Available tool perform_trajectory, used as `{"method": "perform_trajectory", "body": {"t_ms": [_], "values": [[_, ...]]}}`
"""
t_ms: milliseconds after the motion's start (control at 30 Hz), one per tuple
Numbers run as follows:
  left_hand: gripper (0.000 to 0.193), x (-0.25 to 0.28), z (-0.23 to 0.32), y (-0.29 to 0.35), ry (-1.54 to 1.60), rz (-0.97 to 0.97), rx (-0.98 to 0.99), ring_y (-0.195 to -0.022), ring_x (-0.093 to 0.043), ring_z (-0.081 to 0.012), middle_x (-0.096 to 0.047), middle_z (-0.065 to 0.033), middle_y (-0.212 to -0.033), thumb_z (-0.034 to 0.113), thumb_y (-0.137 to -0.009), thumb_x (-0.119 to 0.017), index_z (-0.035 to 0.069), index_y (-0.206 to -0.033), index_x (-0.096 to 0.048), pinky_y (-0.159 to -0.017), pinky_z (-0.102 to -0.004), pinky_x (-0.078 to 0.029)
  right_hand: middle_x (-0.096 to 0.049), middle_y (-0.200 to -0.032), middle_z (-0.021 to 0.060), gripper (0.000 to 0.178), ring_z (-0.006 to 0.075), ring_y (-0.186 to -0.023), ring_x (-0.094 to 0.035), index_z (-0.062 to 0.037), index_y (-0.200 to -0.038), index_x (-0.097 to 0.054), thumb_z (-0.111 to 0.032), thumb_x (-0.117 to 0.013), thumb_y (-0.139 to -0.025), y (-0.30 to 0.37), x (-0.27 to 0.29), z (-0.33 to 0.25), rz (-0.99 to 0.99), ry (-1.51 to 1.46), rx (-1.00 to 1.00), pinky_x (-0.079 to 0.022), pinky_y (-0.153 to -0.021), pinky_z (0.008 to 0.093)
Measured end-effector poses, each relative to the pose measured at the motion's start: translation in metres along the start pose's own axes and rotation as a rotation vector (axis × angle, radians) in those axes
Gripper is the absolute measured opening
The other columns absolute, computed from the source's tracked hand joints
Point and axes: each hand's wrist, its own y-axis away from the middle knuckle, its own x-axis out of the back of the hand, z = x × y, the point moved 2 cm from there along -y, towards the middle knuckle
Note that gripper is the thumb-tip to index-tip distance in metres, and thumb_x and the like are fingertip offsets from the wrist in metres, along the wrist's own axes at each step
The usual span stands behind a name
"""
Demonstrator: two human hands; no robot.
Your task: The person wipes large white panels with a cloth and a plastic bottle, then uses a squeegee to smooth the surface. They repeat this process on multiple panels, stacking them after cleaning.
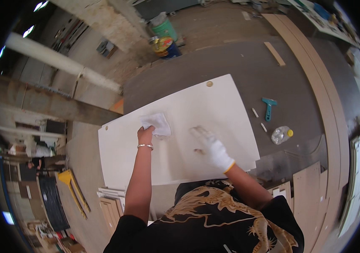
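A large white board (pixel 180 162) with small round fittings near two far corners lies flat in front of me. Bare and with a silver bangle at the wrist, my left hand (pixel 145 133) is closed on a white cloth (pixel 156 122), which rests on the board. My right hand (pixel 214 150) wears a white work glove with a yellow cuff and dark fingertips. Its fingers stretch out over the middle of the board, slightly blurred, with nothing seen in them; whether they touch the surface I cannot tell.
On the dark table (pixel 251 63), right of the board, are a teal scraper (pixel 268 108), two white sticks (pixel 263 127) and a clear bottle (pixel 281 135) with a yellow cap. A wooden strip (pixel 275 54) lies farther back. Buckets (pixel 164 30) stand beyond; a yellow pallet jack (pixel 72 185) is at left.
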Motion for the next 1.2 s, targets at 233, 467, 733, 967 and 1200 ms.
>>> {"method": "perform_trajectory", "body": {"t_ms": [233,467,733,967,1200], "values": [[0.04,-0.086,0.099,0.178,-0.17,-0.559,-0.476,-0.094,-0.07,-0.0209,-0.073,-0.0149,-0.105,0.022,-0.094,-0.077,-0.003,-0.12,-0.062,-0.085,-0.0376,-0.057,-0.032,-0.168,0.0241,0.102,0.0357,-0.154,-0.038,-0.0035,-0.168,-0.026,-0.016,-0.082,-0.084,-0.022,-0.009,-0.019,0.333,-0.382,-0.209,-0.037,-0.124,0.0454],[0.029,-0.129,0.122,0.263,-0.104,-1.134,-0.955,-0.112,-0.07,-0.0189,-0.074,-0.0126,-0.125,0.013,-0.106,-0.064,-0.001,-0.131,-0.067,-0.103,-0.036,-0.054,-0.061,-0.145,0.0132,0.085,0.0299,-0.126,-0.064,-0.0025,-0.157,-0.042,-0.023,-0.087,-0.087,0.107,0.049,0.06,0.591,-1.853,-0.259,-0.057,-0.105,0.0433],[0.025,-0.282,0.081,0.259,-0.237,-1.104,-0.892,-0.102,-0.075,-0.0179,-0.079,-0.0124,-0.11,0.005,-0.1,-0.069,-0.002,-0.124,-0.067,-0.092,-0.0315,-0.06,-0.067,-0.14,0.0137,0.078,0.0337,-0.13,-0.064,-0.0027,-0.151,-0.052,-0.023,-0.088,-0.086,0.292,0.112,0.069,1.245,-1.661,-0.496,-0.052,-0.113,0.0499],[0.09,-0.468,0.022,0.276,-0.664,-1.268,-1.054,-0.122,-0.068,-0.0325,-0.067,-0.0197,-0.139,0.025,-0.082,-0.091,-0.001,-0.153,-0.043,-0.104,-0.0415,-0.056,-0.069,-0.121,0.0084,0.044,0.0301,-0.111,-0.069,-0.0101,-0.128,-0.061,0.004,-0.068,-0.087,0.374,0.095,0.103,1.922,-1.548,-0.74,-0.06,-0.096,0.0532],[0.065,-0.506,-0.033,0.313,-0.525,-0.963,-0.772,-0.113,-0.071,-0.0403,-0.071,-0.0233,-0.12,0.024,-0.08,-0.087,0.0,-0.129,-0.053,-0.098,-0.0458,-0.056,-0.067,-0.129,0.0122,0.051,0.037,-0.118,-0.068,-0.0085,-0.139,-0.057,0.002,-0.066,-0.09,0.37,0.08,0.138,2.015,-1.545,-0.391,-0.057,-0.105,0.0561]]}}
